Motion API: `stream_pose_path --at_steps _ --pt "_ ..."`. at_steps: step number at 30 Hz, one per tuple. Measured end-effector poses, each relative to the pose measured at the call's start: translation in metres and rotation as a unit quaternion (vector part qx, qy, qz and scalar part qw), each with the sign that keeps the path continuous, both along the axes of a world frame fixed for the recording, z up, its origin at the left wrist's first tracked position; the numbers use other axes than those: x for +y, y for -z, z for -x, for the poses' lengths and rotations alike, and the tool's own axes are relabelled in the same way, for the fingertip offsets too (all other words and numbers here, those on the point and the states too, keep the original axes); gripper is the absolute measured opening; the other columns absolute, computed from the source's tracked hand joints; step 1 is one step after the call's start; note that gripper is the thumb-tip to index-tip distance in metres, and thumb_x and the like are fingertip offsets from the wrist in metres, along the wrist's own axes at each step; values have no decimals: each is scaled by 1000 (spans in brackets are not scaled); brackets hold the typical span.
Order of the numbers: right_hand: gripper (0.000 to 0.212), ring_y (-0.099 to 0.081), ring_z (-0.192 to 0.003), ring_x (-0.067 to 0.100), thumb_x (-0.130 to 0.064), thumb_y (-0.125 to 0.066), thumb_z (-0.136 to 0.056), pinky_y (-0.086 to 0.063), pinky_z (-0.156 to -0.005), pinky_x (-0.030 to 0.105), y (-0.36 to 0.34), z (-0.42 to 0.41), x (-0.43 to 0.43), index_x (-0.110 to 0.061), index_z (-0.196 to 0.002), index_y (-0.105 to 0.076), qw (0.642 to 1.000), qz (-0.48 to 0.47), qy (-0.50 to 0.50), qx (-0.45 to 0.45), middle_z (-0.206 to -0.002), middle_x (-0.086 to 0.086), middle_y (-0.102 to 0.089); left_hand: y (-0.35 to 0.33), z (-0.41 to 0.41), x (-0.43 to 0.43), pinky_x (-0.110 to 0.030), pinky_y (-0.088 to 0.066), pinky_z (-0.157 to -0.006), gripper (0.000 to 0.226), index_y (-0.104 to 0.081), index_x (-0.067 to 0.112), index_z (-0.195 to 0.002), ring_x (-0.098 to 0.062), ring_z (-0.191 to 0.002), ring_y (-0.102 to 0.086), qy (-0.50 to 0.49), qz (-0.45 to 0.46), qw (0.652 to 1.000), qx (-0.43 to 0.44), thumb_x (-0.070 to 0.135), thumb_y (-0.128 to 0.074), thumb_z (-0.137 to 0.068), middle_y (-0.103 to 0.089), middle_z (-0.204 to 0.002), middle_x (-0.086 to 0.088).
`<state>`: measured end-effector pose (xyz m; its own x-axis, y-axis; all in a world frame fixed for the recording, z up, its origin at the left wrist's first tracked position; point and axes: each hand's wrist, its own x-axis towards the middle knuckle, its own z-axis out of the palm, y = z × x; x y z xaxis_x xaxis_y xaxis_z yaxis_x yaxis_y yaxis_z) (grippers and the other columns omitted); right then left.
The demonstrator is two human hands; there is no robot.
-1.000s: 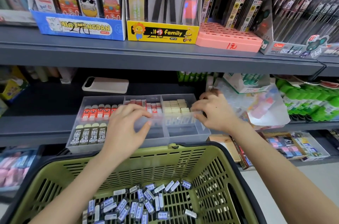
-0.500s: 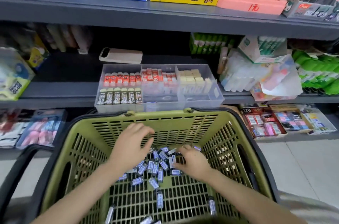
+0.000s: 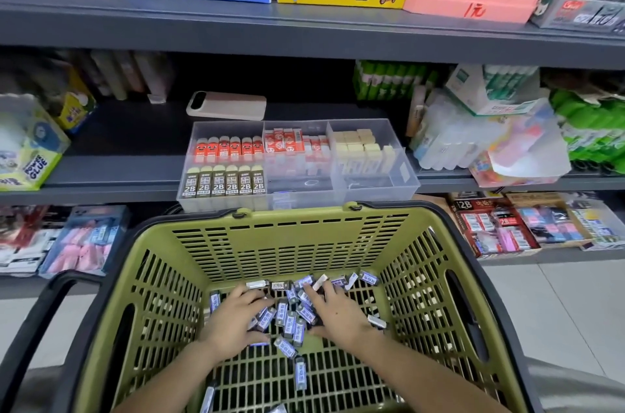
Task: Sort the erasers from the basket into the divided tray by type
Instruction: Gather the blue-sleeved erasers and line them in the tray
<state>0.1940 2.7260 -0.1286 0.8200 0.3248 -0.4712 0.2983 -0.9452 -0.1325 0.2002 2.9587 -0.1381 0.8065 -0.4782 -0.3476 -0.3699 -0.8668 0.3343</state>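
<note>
A green plastic basket [image 3: 287, 243] fills the lower view, with several small blue-and-white wrapped erasers [image 3: 291, 314] scattered on its slatted floor. Both hands are down inside it, palms on the pile. My left hand [image 3: 233, 321] lies on the erasers at the left, fingers spread. My right hand [image 3: 334, 311] covers those at the right, fingers spread; whether either hand grips an eraser is hidden. Above, on the shelf, stands the clear divided tray [image 3: 402, 189], holding red erasers [image 3: 230, 149], dark 2B erasers [image 3: 223, 182], red-and-white erasers [image 3: 287, 142] and cream erasers [image 3: 358, 145].
A pale phone [image 3: 226, 105] lies on the shelf behind the tray. Glue boxes [image 3: 30, 155] stand at the left, green glue sticks [image 3: 592, 135] and a plastic bag [image 3: 490, 142] at the right. The basket's black handle [image 3: 37, 328] juts left. Boxed stationery lines the upper shelf.
Both hands left the tray and dropped into the basket. They now press closer together on the eraser pile. The view has tilted down.
</note>
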Motion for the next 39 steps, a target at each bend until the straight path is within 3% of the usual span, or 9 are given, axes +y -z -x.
stream_pose_path --at_steps 7,14,16,19,20,22,26,33,39 --pt "53 -56 -96 26 -20 -55 -92 -48 -81 33 4 4 -4 -21 -140 -32 993 -105 57 12 -131 11 -33 4 6 0 -22 -33 -102 50 -49 35 -135 -5 -111 -36 -63 59 996 20 33 -65 -88 -45 -109 14" --pt "55 -50 -86 16 -27 -58 -91 -38 -74 15 -25 7 -16 -23 -141 -37 963 -220 150 37 -124 3 -40 -34 3 -25 -24 -39 -94 33 -63 26 -118 -14 -114 -49 -229 132 964 17 44 -57 -91 -56 -115 6" --pt "56 -46 -93 8 -31 -61 -88 -37 -86 13 -45 5 -11 -24 -140 -40 951 -266 159 20 -121 -1 -42 -63 -3 -39 -29 -46 -82 37 -65 19 -109 -21 -104 -58 -414 287 848 167 50 -52 -93 -60 -115 -3" --pt "54 -49 -94 3 -30 -66 -84 -35 -88 8 -79 1 -1 -27 -134 -47 937 -324 129 -18 -113 -6 -44 -92 -12 -46 -53 -50 -82 57 -61 10 -111 -43 -107 -56 -529 456 514 498 61 -47 -89 -56 -120 -24" --pt "53 -51 -92 3 -30 -67 -82 -34 -84 7 -91 -1 2 -28 -132 -49 939 -326 103 -28 -111 -5 -45 -100 -14 -44 -60 -47 -85 60 -61 8 -111 -47 -109 -54 -506 477 451 560 62 -50 -86 -57 -120 -27" --pt "53 -53 -94 8 -32 -69 -80 -36 -83 12 -114 -5 8 -31 -129 -50 949 -310 49 -35 -108 -4 -46 -114 -13 -40 -69 -43 -87 64 -68 1 -107 -48 -113 -53 -443 509 402 619 58 -60 -80 -60 -119 -28" --pt "53 -52 -91 11 -33 -70 -80 -43 -85 23 -152 -11 18 -36 -129 -50 959 -282 -11 -2 -103 -3 -43 -138 -8 -41 -69 -47 -80 57 -72 -8 -97 -51 -106 -60 -398 545 405 617 43 -74 -71 -63 -116 -31" --pt "64 -52 -100 3 -22 -74 -77 -40 -90 15 -187 -7 22 -32 -134 -47 940 -340 -11 -12 -114 -6 -46 -153 -7 -41 -54 -56 -70 35 -76 2 -87 -36 -84 -70 -406 581 443 549 34 -65 -80 -70 -95 -23" --pt "52 -57 -85 10 -15 -77 -75 -53 -70 26 -196 -1 20 -34 -120 -60 867 -489 95 -10 -108 -10 -53 -166 1 -46 -47 -57 -61 32 -75 0 -92 -36 -78 -71 -429 591 436 526 22 -73 -70 -71 -96 -22"
